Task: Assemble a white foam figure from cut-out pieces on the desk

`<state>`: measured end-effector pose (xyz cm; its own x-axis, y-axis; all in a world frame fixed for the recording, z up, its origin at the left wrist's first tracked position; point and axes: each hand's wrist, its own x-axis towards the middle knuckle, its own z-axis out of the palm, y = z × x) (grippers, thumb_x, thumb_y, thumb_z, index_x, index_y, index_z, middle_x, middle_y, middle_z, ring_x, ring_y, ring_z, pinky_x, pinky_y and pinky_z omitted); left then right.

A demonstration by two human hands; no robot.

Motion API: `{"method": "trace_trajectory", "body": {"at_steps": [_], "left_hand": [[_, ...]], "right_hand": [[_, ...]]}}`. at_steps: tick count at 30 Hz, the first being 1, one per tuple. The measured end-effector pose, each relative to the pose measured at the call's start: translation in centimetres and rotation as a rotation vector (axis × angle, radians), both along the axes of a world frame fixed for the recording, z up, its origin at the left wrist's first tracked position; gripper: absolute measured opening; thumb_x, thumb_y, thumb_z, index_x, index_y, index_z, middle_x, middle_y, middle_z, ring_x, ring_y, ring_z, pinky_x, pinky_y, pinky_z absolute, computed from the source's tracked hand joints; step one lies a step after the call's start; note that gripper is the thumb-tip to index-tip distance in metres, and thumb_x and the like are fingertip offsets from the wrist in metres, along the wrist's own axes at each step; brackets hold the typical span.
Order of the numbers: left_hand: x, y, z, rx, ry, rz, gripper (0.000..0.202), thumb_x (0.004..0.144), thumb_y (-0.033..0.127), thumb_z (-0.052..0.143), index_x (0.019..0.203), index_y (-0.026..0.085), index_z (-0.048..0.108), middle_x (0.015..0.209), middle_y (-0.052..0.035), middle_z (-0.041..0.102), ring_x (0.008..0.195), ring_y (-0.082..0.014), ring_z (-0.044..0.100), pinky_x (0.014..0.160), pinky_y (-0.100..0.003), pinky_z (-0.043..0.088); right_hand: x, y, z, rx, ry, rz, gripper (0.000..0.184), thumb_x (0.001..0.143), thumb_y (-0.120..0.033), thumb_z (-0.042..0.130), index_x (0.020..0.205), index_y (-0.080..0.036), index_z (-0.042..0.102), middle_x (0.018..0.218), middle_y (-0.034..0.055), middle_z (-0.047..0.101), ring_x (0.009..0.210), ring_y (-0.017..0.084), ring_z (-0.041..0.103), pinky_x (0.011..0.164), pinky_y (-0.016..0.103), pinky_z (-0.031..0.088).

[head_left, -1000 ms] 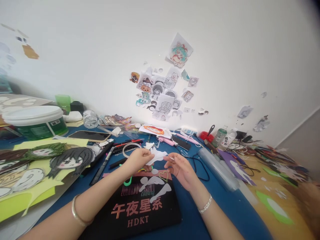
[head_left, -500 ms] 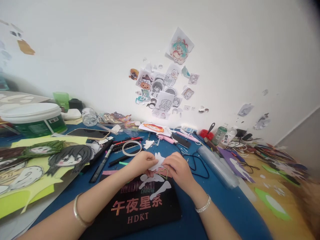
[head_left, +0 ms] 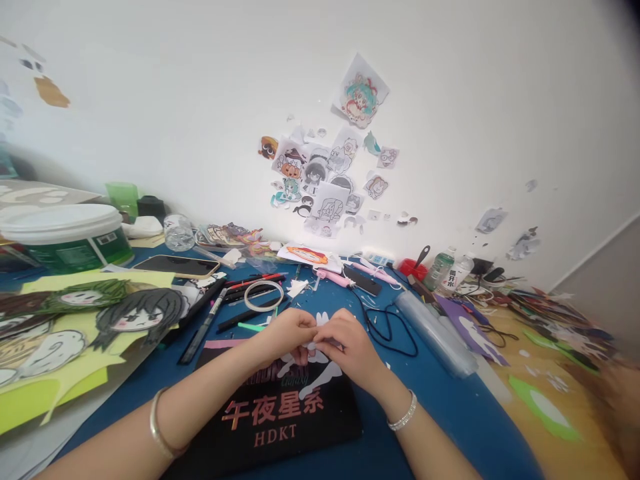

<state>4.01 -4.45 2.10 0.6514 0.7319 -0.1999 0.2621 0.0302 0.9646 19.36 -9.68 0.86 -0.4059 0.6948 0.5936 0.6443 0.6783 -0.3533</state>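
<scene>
Above a black board point(head_left: 280, 460) with pink lettering, my two hands meet at the fingertips. Between them is a small white paper cutout point(head_left: 323, 319) whose pointed tips show past the fingers. My left hand point(head_left: 293, 333) pinches its left side, fingers closed. From the right, my right hand point(head_left: 346, 341) is also closed on it, with the fingers covering most of the piece. Just below, another white cutout point(head_left: 325, 379) with curved limbs lies flat on the board, partly under my hands.
A tape roll point(head_left: 264, 296), pens point(head_left: 203, 330) and a phone point(head_left: 175, 267) lie to the left, near yellow sheets point(head_left: 107, 347) with drawn figures. Rightward are a black cord point(head_left: 393, 347), a clear plastic roll point(head_left: 437, 333) and bottles point(head_left: 440, 268). A white bucket point(head_left: 60, 230) stands far left.
My right hand has moved left and closer to my left hand, now covering more of the small cutout. The yellow-green heart outline seen before is hidden behind my right hand.
</scene>
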Motion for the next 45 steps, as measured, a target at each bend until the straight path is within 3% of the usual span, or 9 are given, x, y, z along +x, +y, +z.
{"method": "trace_trajectory", "body": {"at_steps": [7,12,18,25,31,34,45], "left_hand": [[0.1,-0.2,0.3,-0.010,-0.020,0.009,0.015,0.062,0.026,0.050,0.052,0.017,0.044,0.042,0.0047,0.053,0.035,-0.0079,0.050,0.039,-0.018,0.037],[0.1,0.3,-0.4,-0.027,-0.089,0.019,0.019,0.064,0.032,0.052,0.054,0.017,0.045,0.042,0.0047,0.052,0.035,-0.0087,0.050,0.039,-0.019,0.039],[0.0,0.8,-1.1,-0.020,-0.108,0.054,0.024,0.065,0.038,0.056,0.056,0.017,0.047,0.041,0.0071,0.046,0.036,-0.0088,0.050,0.039,-0.019,0.040],[0.1,0.6,-0.9,-0.056,-0.126,0.053,0.029,0.064,0.042,0.059,0.057,0.017,0.048,0.045,0.0051,0.051,0.037,-0.0091,0.050,0.040,-0.020,0.040],[-0.2,0.4,-0.2,-0.128,-0.206,0.037,0.034,0.062,0.047,0.062,0.059,0.016,0.049,0.046,0.0042,0.053,0.037,-0.0075,0.048,0.040,-0.019,0.039],[-0.3,0.5,-0.1,-0.144,-0.221,0.034,0.035,0.062,0.048,0.063,0.060,0.016,0.049,0.048,0.0031,0.055,0.038,-0.0074,0.049,0.041,-0.019,0.039],[-0.1,0.6,-0.6,-0.091,-0.191,0.041,0.036,0.061,0.048,0.062,0.058,0.016,0.048,0.046,0.0031,0.054,0.038,-0.0088,0.049,0.040,-0.021,0.040]], "right_hand": [[-0.5,0.1,-0.2,0.034,0.004,-0.014,0.016,0.087,-0.025,0.048,0.079,-0.021,0.062,0.075,0.0023,0.063,0.073,0.015,0.051,0.070,0.031,0.039],[-0.6,0.1,-0.4,0.088,0.046,-0.069,0.012,0.083,-0.026,0.054,0.080,-0.021,0.065,0.080,0.0034,0.062,0.080,0.017,0.048,0.071,0.032,0.040],[-0.7,0.3,-0.7,0.074,0.120,-0.081,0.015,0.086,-0.025,0.048,0.084,-0.021,0.062,0.076,0.0029,0.063,0.075,0.016,0.050,0.069,0.032,0.040],[-0.4,0.0,-0.9,0.173,0.023,-0.152,0.016,0.087,-0.023,0.043,0.085,-0.021,0.059,0.083,0.0040,0.061,0.079,0.017,0.049,0.074,0.034,0.037],[1.0,-0.1,-0.5,0.303,-0.139,-0.135,0.012,0.084,-0.030,0.052,0.088,-0.021,0.058,0.093,0.0048,0.059,0.084,0.018,0.046,0.080,0.036,0.036],[1.3,0.0,-0.3,0.346,-0.187,-0.145,0.009,0.085,-0.025,0.051,0.087,-0.021,0.058,0.093,0.0043,0.059,0.084,0.017,0.045,0.081,0.035,0.035],[1.2,-0.1,-0.9,0.432,-0.254,-0.133,0.008,0.084,-0.023,0.053,0.089,-0.020,0.059,0.092,0.0033,0.061,0.083,0.016,0.046,0.081,0.034,0.036]]}}
